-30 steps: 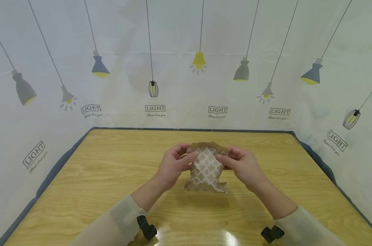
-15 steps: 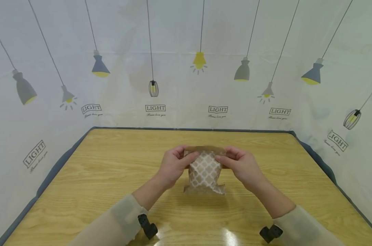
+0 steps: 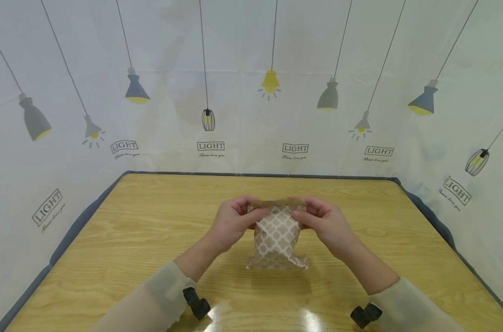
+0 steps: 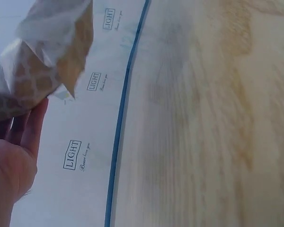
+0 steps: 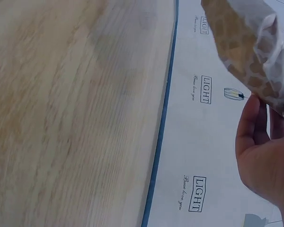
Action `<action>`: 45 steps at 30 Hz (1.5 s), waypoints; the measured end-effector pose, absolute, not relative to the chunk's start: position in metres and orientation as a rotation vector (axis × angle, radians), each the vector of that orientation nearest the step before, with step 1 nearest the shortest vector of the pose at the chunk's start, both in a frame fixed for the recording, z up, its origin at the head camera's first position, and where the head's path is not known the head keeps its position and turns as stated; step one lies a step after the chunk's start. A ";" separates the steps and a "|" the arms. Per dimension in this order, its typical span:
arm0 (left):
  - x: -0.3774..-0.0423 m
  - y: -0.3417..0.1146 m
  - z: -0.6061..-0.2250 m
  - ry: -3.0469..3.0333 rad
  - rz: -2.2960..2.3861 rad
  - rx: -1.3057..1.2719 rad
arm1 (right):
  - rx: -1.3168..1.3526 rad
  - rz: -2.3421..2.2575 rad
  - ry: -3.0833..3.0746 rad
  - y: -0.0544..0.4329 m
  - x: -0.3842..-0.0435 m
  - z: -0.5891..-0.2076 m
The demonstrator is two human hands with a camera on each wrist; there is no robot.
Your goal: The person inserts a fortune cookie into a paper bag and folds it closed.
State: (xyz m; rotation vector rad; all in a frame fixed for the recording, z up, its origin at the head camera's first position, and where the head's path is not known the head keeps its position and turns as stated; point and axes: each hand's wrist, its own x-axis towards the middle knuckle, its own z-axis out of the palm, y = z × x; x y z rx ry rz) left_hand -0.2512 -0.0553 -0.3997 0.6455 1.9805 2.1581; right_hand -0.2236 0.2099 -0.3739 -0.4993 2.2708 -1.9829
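Observation:
Between the hands, above the table, hangs a crumpled brown paper bag (image 3: 278, 235) with a white lattice print. Its upper edge is folded over, showing plain brown. My left hand (image 3: 230, 221) pinches the upper left corner, thumb on the near face and fingers behind. At the upper right corner my right hand (image 3: 329, 225) pinches it the same way. In the left wrist view the bag (image 4: 33, 71) rises over the fingers (image 4: 35, 125). The right wrist view shows the bag's side (image 5: 248, 52) above the right hand (image 5: 267, 156). What the bag holds inside is hidden.
A light wood table (image 3: 152, 212) lies under the hands, with a dark blue edge (image 3: 260, 174) along its back and sides. Behind it hangs a pale sheet (image 3: 243, 110) printed with lamps. Black wrist devices (image 3: 196, 304) sit on both sleeves.
The bag's top edge has come down slightly and folded toward me, and its lower end has swung down a little. Both hands keep their pinch and barely move.

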 end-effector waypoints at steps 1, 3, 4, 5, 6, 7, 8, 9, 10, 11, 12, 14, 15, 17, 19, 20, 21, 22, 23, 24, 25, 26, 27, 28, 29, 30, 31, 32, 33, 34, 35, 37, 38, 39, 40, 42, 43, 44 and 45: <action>-0.251 -0.057 -0.399 1.966 2.158 0.654 | -0.504 -1.982 2.272 0.210 -0.224 -0.374; -0.251 -0.061 -0.399 1.943 2.150 0.684 | -0.522 -1.983 2.269 0.211 -0.224 -0.374; -0.251 -0.063 -0.399 1.932 2.141 0.713 | -0.540 -1.979 2.268 0.211 -0.224 -0.374; -0.251 -0.064 -0.399 1.918 2.133 0.745 | -0.565 -1.976 2.264 0.212 -0.223 -0.375; -0.251 -0.066 -0.399 1.910 2.121 0.775 | -0.596 -1.971 2.261 0.213 -0.223 -0.375; -0.251 -0.067 -0.399 1.908 2.108 0.806 | -0.632 -1.966 2.253 0.214 -0.223 -0.376; -0.251 -0.068 -0.399 1.910 2.096 0.832 | -0.667 -1.964 2.244 0.216 -0.223 -0.378; -0.251 -0.068 -0.400 1.913 2.087 0.854 | -0.703 -1.962 2.234 0.217 -0.223 -0.379; -0.251 -0.069 -0.400 1.918 2.078 0.867 | -0.733 -1.960 2.226 0.218 -0.223 -0.380; -0.251 -0.069 -0.400 1.925 2.071 0.872 | -0.762 -1.960 2.218 0.218 -0.223 -0.380; -0.251 -0.069 -0.400 1.935 2.065 0.871 | -0.783 -1.958 2.213 0.219 -0.224 -0.381; -0.251 -0.069 -0.400 1.954 2.054 0.856 | -0.804 -1.954 2.203 0.220 -0.224 -0.382; -0.250 -0.069 -0.400 1.956 2.049 0.849 | -0.811 -1.947 2.207 0.220 -0.224 -0.382; -0.249 -0.068 -0.399 1.966 2.039 0.836 | -0.805 -1.925 2.223 0.220 -0.224 -0.382; -0.249 -0.068 -0.398 1.975 2.029 0.833 | -0.789 -1.891 2.252 0.221 -0.224 -0.381; -0.249 -0.068 -0.398 1.972 2.025 0.834 | -0.775 -1.866 2.274 0.221 -0.224 -0.381; -0.249 -0.067 -0.398 1.968 2.023 0.837 | -0.759 -1.844 2.294 0.221 -0.224 -0.381; -0.249 -0.067 -0.398 1.969 2.021 0.841 | -0.742 -1.826 2.311 0.221 -0.224 -0.380; -0.249 -0.067 -0.398 1.969 2.019 0.848 | -0.726 -1.810 2.333 0.221 -0.224 -0.380; -0.249 -0.066 -0.398 1.971 2.018 0.854 | -0.708 -1.796 2.353 0.221 -0.224 -0.380; -0.249 -0.066 -0.398 1.970 2.018 0.859 | -0.691 -1.789 2.370 0.220 -0.224 -0.380; -0.249 -0.066 -0.398 1.971 2.020 0.861 | -0.675 -1.790 2.381 0.220 -0.224 -0.380; -0.249 -0.065 -0.399 1.976 2.022 0.864 | -0.663 -1.802 2.387 0.220 -0.224 -0.380; -0.250 -0.065 -0.399 1.982 2.023 0.864 | -0.649 -1.816 2.391 0.219 -0.223 -0.380; -0.250 -0.065 -0.399 1.987 2.025 0.862 | -0.637 -1.829 2.396 0.219 -0.223 -0.380; -0.250 -0.065 -0.399 1.990 2.029 0.859 | -0.630 -1.841 2.396 0.219 -0.223 -0.380; -0.250 -0.064 -0.399 1.988 2.034 0.858 | -0.627 -1.852 2.396 0.218 -0.222 -0.380; -0.250 -0.064 -0.399 1.990 2.037 0.858 | -0.630 -1.859 2.398 0.218 -0.222 -0.380; -0.250 -0.064 -0.399 1.986 2.040 0.860 | -0.638 -1.861 2.399 0.218 -0.222 -0.380; -0.250 -0.064 -0.400 1.982 2.043 0.865 | -0.648 -1.856 2.405 0.217 -0.222 -0.380; -0.250 -0.064 -0.401 1.985 2.043 0.867 | -0.663 -1.850 2.409 0.217 -0.222 -0.380; -0.250 -0.063 -0.402 1.994 2.038 0.871 | -0.681 -1.830 2.419 0.217 -0.222 -0.380; -0.251 -0.063 -0.403 2.006 2.031 0.872 | -0.689 -1.821 2.423 0.218 -0.222 -0.380; -0.251 -0.063 -0.404 2.015 2.024 0.873 | -0.690 -1.813 2.425 0.218 -0.222 -0.381; -0.252 -0.063 -0.405 2.029 2.016 0.873 | -0.688 -1.805 2.425 0.219 -0.222 -0.381; -0.253 -0.063 -0.406 2.052 1.999 0.871 | -0.688 -1.799 2.413 0.220 -0.222 -0.381; -0.253 -0.063 -0.405 2.062 1.990 0.872 | -0.687 -1.803 2.401 0.220 -0.221 -0.381; -0.253 -0.063 -0.405 2.068 1.984 0.870 | -0.687 -1.810 2.384 0.221 -0.221 -0.380; -0.253 -0.063 -0.405 2.069 1.981 0.866 | -0.689 -1.818 2.368 0.221 -0.221 -0.380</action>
